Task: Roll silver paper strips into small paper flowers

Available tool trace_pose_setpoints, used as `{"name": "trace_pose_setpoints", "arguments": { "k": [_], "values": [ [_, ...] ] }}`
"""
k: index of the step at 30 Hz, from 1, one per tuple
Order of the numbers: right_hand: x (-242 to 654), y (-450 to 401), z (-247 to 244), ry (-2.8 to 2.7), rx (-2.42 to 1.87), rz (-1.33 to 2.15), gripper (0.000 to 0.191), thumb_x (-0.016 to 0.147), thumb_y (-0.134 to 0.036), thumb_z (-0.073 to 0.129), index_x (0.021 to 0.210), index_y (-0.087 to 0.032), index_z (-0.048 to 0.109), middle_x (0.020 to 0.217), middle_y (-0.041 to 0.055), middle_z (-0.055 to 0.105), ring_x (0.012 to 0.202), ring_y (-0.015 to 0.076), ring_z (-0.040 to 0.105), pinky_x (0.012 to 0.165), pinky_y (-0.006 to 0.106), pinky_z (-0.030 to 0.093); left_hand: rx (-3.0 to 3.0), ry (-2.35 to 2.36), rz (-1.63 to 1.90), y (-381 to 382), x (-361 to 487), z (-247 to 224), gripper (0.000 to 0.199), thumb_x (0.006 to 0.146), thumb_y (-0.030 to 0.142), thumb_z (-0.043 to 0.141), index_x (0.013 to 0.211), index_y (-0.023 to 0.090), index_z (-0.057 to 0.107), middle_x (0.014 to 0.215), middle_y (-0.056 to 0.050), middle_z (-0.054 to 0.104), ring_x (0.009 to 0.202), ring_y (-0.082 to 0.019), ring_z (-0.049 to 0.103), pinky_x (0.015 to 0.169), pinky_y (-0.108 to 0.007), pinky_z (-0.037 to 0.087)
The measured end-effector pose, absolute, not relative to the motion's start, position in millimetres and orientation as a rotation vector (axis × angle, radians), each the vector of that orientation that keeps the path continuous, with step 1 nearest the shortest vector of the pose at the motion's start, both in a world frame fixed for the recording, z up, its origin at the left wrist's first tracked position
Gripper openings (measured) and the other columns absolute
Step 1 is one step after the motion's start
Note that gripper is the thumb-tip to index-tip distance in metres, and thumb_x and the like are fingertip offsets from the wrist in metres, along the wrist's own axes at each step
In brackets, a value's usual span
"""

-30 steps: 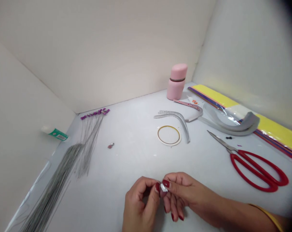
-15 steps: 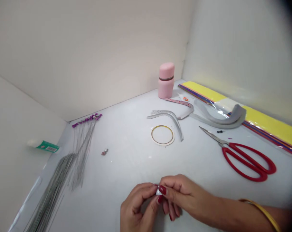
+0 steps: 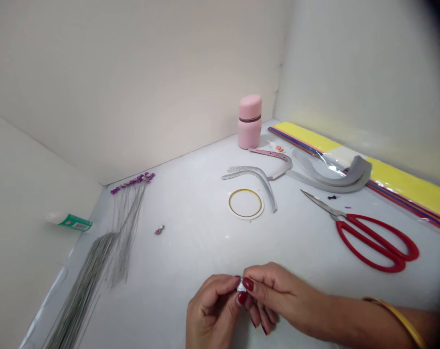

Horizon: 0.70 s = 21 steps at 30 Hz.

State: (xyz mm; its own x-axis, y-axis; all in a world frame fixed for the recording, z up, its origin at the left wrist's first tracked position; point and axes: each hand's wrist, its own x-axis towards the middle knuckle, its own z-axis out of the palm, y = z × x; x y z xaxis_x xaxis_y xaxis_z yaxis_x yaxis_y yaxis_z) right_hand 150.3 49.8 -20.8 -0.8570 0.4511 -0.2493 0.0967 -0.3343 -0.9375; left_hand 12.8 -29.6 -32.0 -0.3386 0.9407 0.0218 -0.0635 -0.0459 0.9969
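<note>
pinching small shiny silvery piece (image 3: 241,287), both hands (image 3: 241,303)

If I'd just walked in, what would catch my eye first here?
Probably the big red-handled metal scissors, lying at the right. Next, the pale pink bottle standing near the back corner, and the long yellow sheets in clear wrapping along the right wall.
</note>
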Motion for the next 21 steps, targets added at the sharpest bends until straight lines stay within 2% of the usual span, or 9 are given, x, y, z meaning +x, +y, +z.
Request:
{"name": "trace_pose_setpoints", "arguments": {
  "k": [10,19,21],
  "values": [
    [148.6,53.8,-18.0,-1.668,-0.712,2.345,0.039,0.085,-0.049,0.038,0.068,-0.014,0.047,0.051,-0.0026,0.049,0.040,0.0059,0.043,0.040,0.016,0.033,1.007,1.366,1.522,-28.5,12.4,-24.9,0.011,0.069,0.015,0.067,0.077,0.022,0.071,0.073,-0.003,0.066,0.068,-0.014,0.062,0.062,-0.020,0.048],
    [151.1,50.7,-22.8,-1.880,-0.731,2.123,0.041,0.088,-0.043,0.034,0.064,-0.014,0.048,0.051,-0.0029,0.047,0.043,0.0064,0.045,0.044,0.016,0.036,0.919,1.389,1.517,-26.9,13.4,-32.6,0.005,0.065,0.019,0.071,0.070,0.019,0.072,0.069,-0.005,0.067,0.064,-0.016,0.063,0.059,-0.023,0.049],
    [150.6,50.5,-21.6,-1.835,-0.725,2.146,0.042,0.088,-0.045,0.035,0.064,-0.014,0.049,0.051,-0.0029,0.047,0.043,0.0063,0.045,0.043,0.016,0.035,0.826,1.412,1.519,-25.9,15.2,-31.2,0.014,0.063,0.024,0.073,0.075,0.017,0.071,0.068,-0.005,0.067,0.062,-0.015,0.063,0.058,-0.023,0.049]
  ]
}}
